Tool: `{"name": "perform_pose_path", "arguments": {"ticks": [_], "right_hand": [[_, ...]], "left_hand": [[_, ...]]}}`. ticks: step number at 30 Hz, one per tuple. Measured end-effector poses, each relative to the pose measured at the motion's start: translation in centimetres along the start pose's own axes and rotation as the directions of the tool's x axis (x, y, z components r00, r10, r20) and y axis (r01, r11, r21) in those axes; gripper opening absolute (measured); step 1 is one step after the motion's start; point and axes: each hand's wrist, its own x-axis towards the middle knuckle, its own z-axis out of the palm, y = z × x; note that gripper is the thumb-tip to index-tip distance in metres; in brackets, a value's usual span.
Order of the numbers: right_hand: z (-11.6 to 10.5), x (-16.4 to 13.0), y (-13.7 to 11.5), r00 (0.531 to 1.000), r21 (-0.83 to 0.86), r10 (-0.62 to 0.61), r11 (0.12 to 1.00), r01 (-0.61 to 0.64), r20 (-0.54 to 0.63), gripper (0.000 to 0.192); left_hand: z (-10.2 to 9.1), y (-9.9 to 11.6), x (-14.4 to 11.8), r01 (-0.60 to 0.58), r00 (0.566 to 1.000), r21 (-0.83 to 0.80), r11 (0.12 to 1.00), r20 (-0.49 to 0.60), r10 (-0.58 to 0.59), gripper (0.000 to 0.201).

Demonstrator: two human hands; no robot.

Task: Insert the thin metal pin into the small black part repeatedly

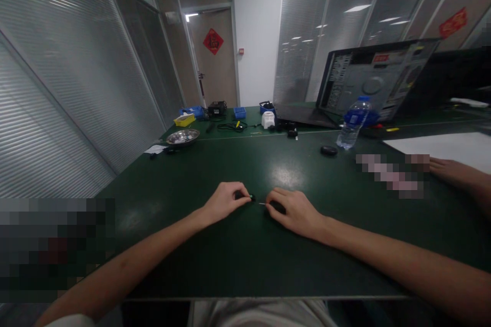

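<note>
Both my hands rest on the dark green table (pixel 268 260), close together near its middle. My left hand (pixel 226 200) pinches a small black part (pixel 250 197) whose tip points right. My right hand (pixel 293 210) is closed around a small dark tool (pixel 276 208), and a thin metal tip (pixel 262 204) sticks out of it toward the black part. The two tips are almost touching. What the parts are exactly is too small to tell.
Another person's hand (pixel 456 171) lies at the right by a white sheet (pixel 448 148). Farther back stand a water bottle (pixel 353 122), a black oval object (pixel 329 150), an open computer case (pixel 374 82), a metal bowl (pixel 183 137) and small blue and yellow bins (pixel 191 115).
</note>
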Motion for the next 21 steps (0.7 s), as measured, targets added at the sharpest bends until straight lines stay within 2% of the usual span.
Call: {"name": "perform_pose_path", "arguments": {"ticks": [5, 7, 11, 21], "right_hand": [[0.1, 0.2, 0.1, 1.0, -0.011, 0.029, 1.0, -0.029, 0.005, 0.018], [0.0, 0.3, 0.1, 1.0, -0.005, 0.021, 1.0, -0.021, 0.01, 0.018], [0.0, 0.3, 0.2, 1.0, -0.002, 0.011, 1.0, -0.011, 0.019, 0.018], [0.5, 0.1, 0.6, 0.998, 0.006, -0.059, 0.998, 0.059, 0.023, 0.017]], "left_hand": [[0.8, 1.8, -0.8, 0.024, 1.0, -0.072, 0.997, 0.001, -0.024, 0.033], [0.8, 2.0, -0.9, 0.013, 1.0, -0.067, 0.998, -0.008, -0.013, 0.034], [0.9, 2.1, -0.9, -0.015, 1.0, -0.058, 0.998, -0.003, 0.014, 0.023], [1.5, 1.8, -1.2, -0.015, 0.999, -0.198, 0.98, -0.04, 0.007, 0.017]]}}
